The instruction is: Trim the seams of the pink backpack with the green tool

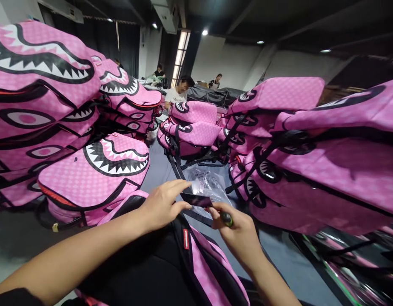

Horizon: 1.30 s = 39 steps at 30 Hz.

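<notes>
My left hand (164,202) reaches in from the left, thumb and fingers closed around one end of a dark flat strip (198,199). Its other end is pinched by my right hand (237,227). A tool with a green and black rounded handle (226,219) is also held in my right hand; its working end is hidden. Whether the strip is a strap or a card I cannot tell. Below both hands lies a pink and black backpack (135,263), its black side facing up and a small red label (186,239) on its edge.
A clear plastic bag (212,185) lies on the grey table (273,246) just beyond my hands. Pink shark-mouth backpacks are stacked at left (40,93) and right (327,170), with a smaller pile (196,131) ahead. A person (179,93) is across the table; others are farther back.
</notes>
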### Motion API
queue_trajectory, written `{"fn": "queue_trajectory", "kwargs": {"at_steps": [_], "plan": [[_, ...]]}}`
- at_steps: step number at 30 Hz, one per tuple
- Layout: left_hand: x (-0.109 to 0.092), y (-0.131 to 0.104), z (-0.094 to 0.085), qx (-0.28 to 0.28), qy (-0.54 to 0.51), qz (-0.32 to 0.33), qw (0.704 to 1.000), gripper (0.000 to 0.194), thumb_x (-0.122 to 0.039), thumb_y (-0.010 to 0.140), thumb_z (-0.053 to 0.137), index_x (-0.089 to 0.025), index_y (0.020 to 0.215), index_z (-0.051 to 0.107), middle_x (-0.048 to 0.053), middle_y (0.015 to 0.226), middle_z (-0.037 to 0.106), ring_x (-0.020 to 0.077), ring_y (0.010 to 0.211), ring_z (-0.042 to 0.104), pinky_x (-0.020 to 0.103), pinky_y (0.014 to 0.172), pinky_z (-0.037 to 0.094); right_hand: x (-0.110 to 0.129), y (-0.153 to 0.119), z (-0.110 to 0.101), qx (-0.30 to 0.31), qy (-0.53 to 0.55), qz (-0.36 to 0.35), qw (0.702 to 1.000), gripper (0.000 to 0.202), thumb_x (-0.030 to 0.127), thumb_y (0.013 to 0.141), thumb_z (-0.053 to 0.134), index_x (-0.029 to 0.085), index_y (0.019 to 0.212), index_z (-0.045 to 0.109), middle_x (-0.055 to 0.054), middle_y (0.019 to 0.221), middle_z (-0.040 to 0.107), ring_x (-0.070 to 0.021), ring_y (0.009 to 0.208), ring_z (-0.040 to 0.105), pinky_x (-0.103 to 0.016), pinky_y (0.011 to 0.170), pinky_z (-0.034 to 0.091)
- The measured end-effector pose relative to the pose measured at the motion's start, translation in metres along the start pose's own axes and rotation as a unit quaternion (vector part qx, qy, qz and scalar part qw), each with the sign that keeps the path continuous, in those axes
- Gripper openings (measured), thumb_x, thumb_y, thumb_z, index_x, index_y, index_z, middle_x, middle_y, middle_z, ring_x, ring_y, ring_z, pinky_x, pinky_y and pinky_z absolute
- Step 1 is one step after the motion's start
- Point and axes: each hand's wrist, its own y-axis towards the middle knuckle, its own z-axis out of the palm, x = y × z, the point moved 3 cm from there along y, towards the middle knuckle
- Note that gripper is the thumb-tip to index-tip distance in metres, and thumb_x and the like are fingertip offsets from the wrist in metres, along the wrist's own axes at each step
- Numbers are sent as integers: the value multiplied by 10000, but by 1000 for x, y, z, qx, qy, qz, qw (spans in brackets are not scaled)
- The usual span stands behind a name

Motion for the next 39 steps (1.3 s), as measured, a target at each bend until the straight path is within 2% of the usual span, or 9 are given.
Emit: {"fn": "queue_trajectory", "kwargs": {"at_steps": [3,6,9,12,15,18,23,29,39], "plan": [[-8,-10,-6,-76,63,184,978,206,-117,908,505,-171,1023,666,57,990,753,161,918,707,277,791,584,24,-12,-2,-32,3,-109,994,163,247,876,587,193,976,704,-83,956,759,-191,869,718,-281,785,563],[-16,-27,-21,-151,155,321,922,181,-121,905,526,-141,1029,656,88,981,757,186,971,705,283,773,587,30,-12,-2,19,139,60,988,276,375,872,617,180,1055,687,-91,923,756,-158,634,686,-266,572,554],[-22,-34,-31,-151,194,366,898,141,-129,880,577,-127,984,673,89,955,761,186,952,710,278,780,594,38,-10,13,167,319,244,901,481,579,809,631,141,1003,673,-69,745,711,-116,460,582,-204,374,375],[-21,-44,-32,-134,210,383,889,118,-157,866,603,-152,952,684,51,970,761,177,961,699,274,831,595,45,-5,27,230,340,263,873,441,572,716,728,151,836,671,-8,609,627,-110,503,564,-185,416,384],[-2,-65,-37,-107,225,281,927,258,-181,897,575,-209,1149,621,53,1156,711,191,1170,610,348,1002,538,35,3,33,169,240,221,930,342,507,693,757,179,759,684,-17,673,666,-153,614,610,-244,554,509],[30,-97,-53,-147,195,30,969,420,-216,913,590,-227,1320,487,118,1289,616,231,1276,518,455,1061,481,25,10,41,110,151,189,964,331,506,698,727,188,783,701,-40,727,702,-197,683,648,-275,618,533],[61,-135,-64,-146,131,-145,970,327,-277,934,570,-265,1259,539,79,1324,568,223,1291,484,433,1094,435,42,19,67,159,85,128,975,289,474,819,591,198,767,658,-12,662,658,-164,603,615,-241,516,472],[82,-152,-46,-5,40,-367,929,808,-491,855,631,-192,1507,258,140,1550,369,292,1423,362,496,1186,323,54,14,81,135,4,-7,991,216,341,872,534,203,892,699,-29,770,741,-172,663,690,-253,626,524],[102,-175,-26,-22,40,-343,938,819,-296,710,804,-180,1416,406,119,1422,545,262,1317,511,461,1125,426,75,9,159,473,-256,-35,842,316,46,795,462,218,935,687,-51,879,767,-245,861,733,-282,665,451]]}}
